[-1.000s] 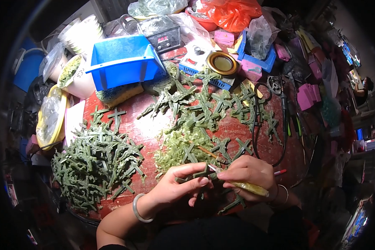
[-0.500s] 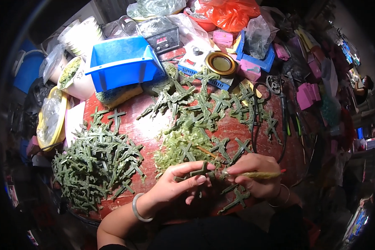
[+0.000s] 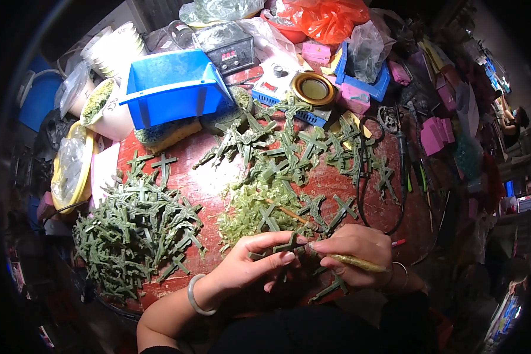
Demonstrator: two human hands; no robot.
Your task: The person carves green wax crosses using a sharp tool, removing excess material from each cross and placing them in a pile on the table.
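My left hand (image 3: 248, 259) holds a small dark green cross (image 3: 290, 243) between thumb and fingers. My right hand (image 3: 363, 245) grips a slim tool with a yellowish wrapped handle (image 3: 363, 264), its working end at the cross and hidden by my fingertips. A red-tipped stick (image 3: 399, 242) shows beyond the right knuckles. Just past my hands lie loose crosses (image 3: 341, 211) and a heap of pale green shavings (image 3: 248, 206), with a thin brown stick (image 3: 286, 210) on it. To the left rises a large pile of green crosses (image 3: 138, 236).
A blue bin (image 3: 171, 88) on a sponge (image 3: 171, 135) stands at the back left. Behind the crosses sits a small heating device with a round gold-rimmed pot (image 3: 313, 89). A black cable (image 3: 361, 171) and hand tools (image 3: 402, 153) lie at right. Another person (image 3: 513, 121) is at far right.
My right hand has shifted slightly downward and the yellowish tool now tilts down to the right. The left hand still holds the cross, which is turned a little.
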